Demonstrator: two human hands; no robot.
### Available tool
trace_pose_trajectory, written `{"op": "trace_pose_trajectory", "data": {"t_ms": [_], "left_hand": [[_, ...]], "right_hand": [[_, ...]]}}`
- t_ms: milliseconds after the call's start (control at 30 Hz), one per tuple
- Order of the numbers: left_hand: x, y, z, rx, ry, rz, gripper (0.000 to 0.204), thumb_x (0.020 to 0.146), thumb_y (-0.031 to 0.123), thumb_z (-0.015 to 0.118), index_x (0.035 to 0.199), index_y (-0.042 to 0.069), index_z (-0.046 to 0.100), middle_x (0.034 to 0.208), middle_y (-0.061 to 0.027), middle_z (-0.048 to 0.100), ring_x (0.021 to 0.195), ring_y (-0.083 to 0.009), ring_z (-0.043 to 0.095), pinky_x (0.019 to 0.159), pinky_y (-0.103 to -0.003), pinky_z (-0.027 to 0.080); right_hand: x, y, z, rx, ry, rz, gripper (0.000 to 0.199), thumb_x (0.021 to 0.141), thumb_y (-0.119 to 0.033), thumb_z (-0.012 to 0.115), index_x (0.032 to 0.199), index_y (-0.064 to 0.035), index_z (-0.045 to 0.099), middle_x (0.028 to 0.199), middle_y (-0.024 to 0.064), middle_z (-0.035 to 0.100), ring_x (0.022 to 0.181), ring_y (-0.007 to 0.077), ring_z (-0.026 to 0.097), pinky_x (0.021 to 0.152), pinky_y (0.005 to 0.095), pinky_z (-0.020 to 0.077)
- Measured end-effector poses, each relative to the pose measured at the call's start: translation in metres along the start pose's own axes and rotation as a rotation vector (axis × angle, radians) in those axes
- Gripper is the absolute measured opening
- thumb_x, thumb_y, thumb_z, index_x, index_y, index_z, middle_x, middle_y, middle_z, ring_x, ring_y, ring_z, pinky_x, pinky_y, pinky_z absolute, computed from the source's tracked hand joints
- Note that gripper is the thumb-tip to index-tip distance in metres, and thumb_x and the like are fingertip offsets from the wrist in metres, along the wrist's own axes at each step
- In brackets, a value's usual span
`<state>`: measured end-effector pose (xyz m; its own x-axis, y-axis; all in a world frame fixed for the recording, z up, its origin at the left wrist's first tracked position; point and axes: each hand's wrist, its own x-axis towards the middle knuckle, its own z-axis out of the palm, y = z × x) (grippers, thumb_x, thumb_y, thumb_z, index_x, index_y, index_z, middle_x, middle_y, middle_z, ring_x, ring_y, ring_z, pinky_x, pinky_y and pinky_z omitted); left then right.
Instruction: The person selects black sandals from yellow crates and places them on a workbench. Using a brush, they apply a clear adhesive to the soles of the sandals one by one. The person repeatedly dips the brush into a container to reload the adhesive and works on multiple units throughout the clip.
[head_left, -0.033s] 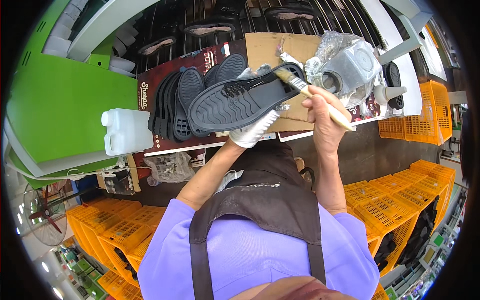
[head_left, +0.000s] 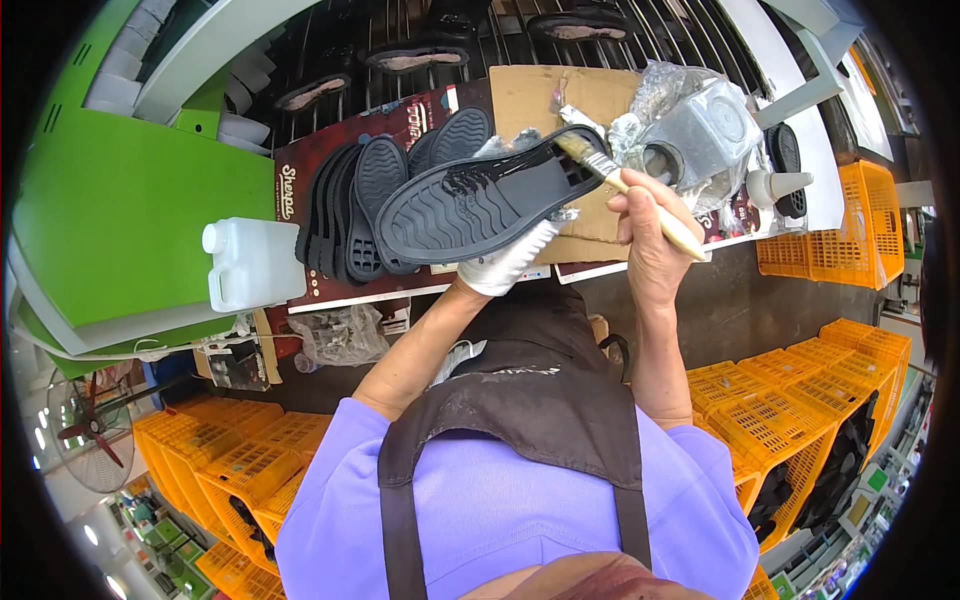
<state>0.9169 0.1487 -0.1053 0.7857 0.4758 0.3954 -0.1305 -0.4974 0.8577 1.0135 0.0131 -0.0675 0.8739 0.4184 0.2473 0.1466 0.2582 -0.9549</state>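
My left hand (head_left: 508, 262), in a white glove, is closed under the near edge of a black shoe sole (head_left: 515, 205) and holds it tilted; most of its fingers are hidden behind the sole. Wet, shiny streaks show on the sole's upturned face. In my bare right hand (head_left: 655, 230) is a paintbrush (head_left: 610, 175) with a pale handle, gripped between thumb and fingers. Its bristles touch the far right end of the sole, by the small square hollows. Several more black soles (head_left: 375, 190) stand stacked just left of the held one.
A white jug (head_left: 258, 262) stands at the left beside a green machine (head_left: 150, 200). A clear plastic container (head_left: 715, 130) lies on crumpled wrap at the right, over cardboard (head_left: 545, 90). Black shoes (head_left: 420, 50) sit on the rack behind. Orange crates (head_left: 770, 400) are stacked on both sides.
The brush bristles have shifted slightly to the right at the end of the sole. My left hand and the sole stay in place.
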Motion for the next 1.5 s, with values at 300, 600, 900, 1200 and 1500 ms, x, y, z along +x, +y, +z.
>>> {"op": "trace_pose_trajectory", "data": {"t_ms": [300,600,900,1200,1500], "left_hand": [[-0.001,-0.011,0.002,-0.028,-0.036,0.031,0.070,0.077,0.017,0.071,0.134,0.005,0.032,0.132,-0.0093,0.042,0.123,-0.0204,0.039,0.106,-0.036,0.024],[-0.011,-0.040,0.017,-0.706,-0.095,-0.264,0.048,0.093,0.031,0.043,0.133,0.007,0.030,0.130,-0.0078,0.042,0.119,-0.0152,0.042,0.104,-0.032,0.031],[-0.019,-0.047,0.012,-0.933,-0.352,-0.336,0.035,0.093,0.029,0.038,0.119,0.005,0.042,0.119,-0.0067,0.046,0.113,-0.0158,0.043,0.100,-0.033,0.031],[-0.025,-0.021,-0.009,-0.139,-0.635,-0.215,0.030,0.086,0.016,0.056,0.113,0.007,0.050,0.113,-0.0092,0.051,0.107,-0.0177,0.048,0.093,-0.031,0.039],[-0.008,0.000,-0.054,-0.341,-0.911,-0.161,0.042,0.073,0.016,0.071,0.109,0.002,0.054,0.103,-0.0080,0.059,0.094,-0.0164,0.055,0.083,-0.031,0.046]], "right_hand": [[-0.018,0.003,0.020,-0.119,-0.023,-0.078,0.024,0.079,-0.010,0.069,0.096,0.0048,0.064,0.080,0.0103,0.067,0.064,0.0091,0.059,0.057,0.0198,0.0470],[-0.036,-0.004,0.054,-0.094,-0.186,-0.102,0.021,0.074,-0.005,0.071,0.091,0.0052,0.064,0.085,0.0153,0.067,0.074,0.0190,0.065,0.066,0.0256,0.0506],[-0.036,-0.009,0.065,-0.030,-0.373,-0.129,0.017,0.081,-0.005,0.062,0.096,0.0051,0.063,0.076,0.0114,0.065,0.057,0.0094,0.056,0.051,0.0193,0.0444],[-0.010,-0.023,0.054,-0.117,-0.456,-0.056,0.015,0.074,-0.004,0.068,0.087,0.0030,0.066,0.080,0.0103,0.067,0.070,0.0169,0.064,0.063,0.0249,0.0497],[0.024,-0.018,0.032,-0.073,-0.562,0.177,0.015,0.080,-0.007,0.065,0.092,0.0013,0.066,0.071,0.0050,0.064,0.057,0.0043,0.055,0.049,0.0166,0.0440]]}}
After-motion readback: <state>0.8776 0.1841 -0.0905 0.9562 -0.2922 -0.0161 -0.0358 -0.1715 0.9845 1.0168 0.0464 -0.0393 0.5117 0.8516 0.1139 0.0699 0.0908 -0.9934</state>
